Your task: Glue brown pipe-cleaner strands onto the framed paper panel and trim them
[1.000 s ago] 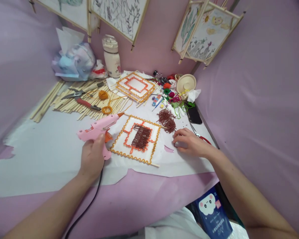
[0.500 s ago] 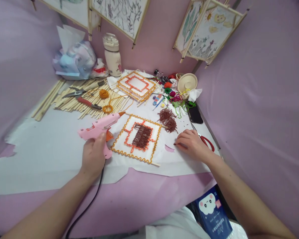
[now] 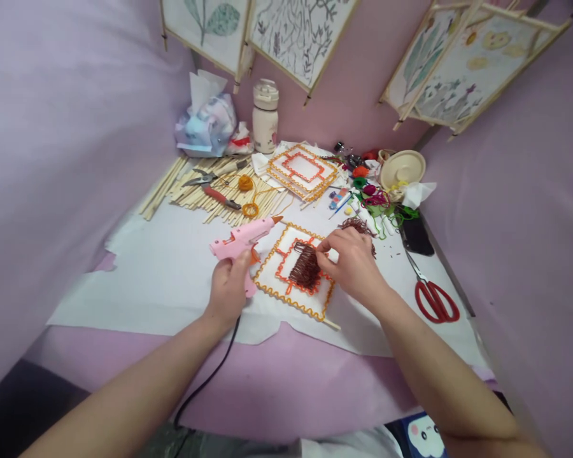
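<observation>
My left hand (image 3: 229,286) is closed round the handle of a pink hot glue gun (image 3: 241,238), whose orange tip points up and right. Just right of it lies a white panel (image 3: 267,272) edged with wavy yellow yarn, with an orange yarn outline inside. Rows of brown yarn (image 3: 304,267) fill part of its middle. Over the panel's right side, my right hand (image 3: 351,261) pinches what looks like a short piece of brown yarn, mostly hidden by the fingertips, close to the brown rows. Behind this hand a pile of cut brown yarn (image 3: 358,226) is partly covered.
Red-handled scissors (image 3: 434,299) lie at the right, near a black phone (image 3: 417,235). Wooden sticks (image 3: 181,194) with pruning shears (image 3: 214,191) spread at the back left. A second yarn-edged panel (image 3: 302,168), a bottle (image 3: 265,121) and coloured yarn stand behind. Paper lanterns (image 3: 305,38) hang above.
My right hand has moved left from the bare cloth near the scissors to the panel's brown rows, uncovering the scissors. The view has shifted; my left hand still holds the glue gun.
</observation>
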Demonstrator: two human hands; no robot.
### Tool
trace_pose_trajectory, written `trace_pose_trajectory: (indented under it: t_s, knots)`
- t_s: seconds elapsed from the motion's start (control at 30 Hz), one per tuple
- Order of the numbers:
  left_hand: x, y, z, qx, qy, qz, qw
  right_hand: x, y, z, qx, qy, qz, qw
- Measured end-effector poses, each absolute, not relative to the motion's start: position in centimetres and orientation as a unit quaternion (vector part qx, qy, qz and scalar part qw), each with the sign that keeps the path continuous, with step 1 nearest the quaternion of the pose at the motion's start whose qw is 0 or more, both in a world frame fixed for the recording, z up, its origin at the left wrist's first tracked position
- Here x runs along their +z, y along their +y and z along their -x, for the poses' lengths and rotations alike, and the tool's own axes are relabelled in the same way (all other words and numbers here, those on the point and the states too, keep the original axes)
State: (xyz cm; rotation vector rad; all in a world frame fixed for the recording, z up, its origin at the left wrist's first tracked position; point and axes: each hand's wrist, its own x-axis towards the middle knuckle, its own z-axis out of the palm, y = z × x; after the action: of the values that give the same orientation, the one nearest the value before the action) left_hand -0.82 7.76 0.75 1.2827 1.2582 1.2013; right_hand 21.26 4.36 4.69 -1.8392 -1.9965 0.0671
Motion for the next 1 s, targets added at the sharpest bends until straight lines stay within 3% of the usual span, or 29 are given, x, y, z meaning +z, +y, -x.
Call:
trace_pose_trajectory:
  t_s: [0.43,1.0]
  knots:
    - [0.2,7.8,1.4,0.478,0.513,-0.515,0.493,2.1,7.5,-18.4,-0.005,-0.758,0.648,0.073]
    - [0.7,7.7,1.3,0.469,0.495,-0.508,0.526,0.8,8.1,-18.3,-0.042,-0.729,0.677,0.094]
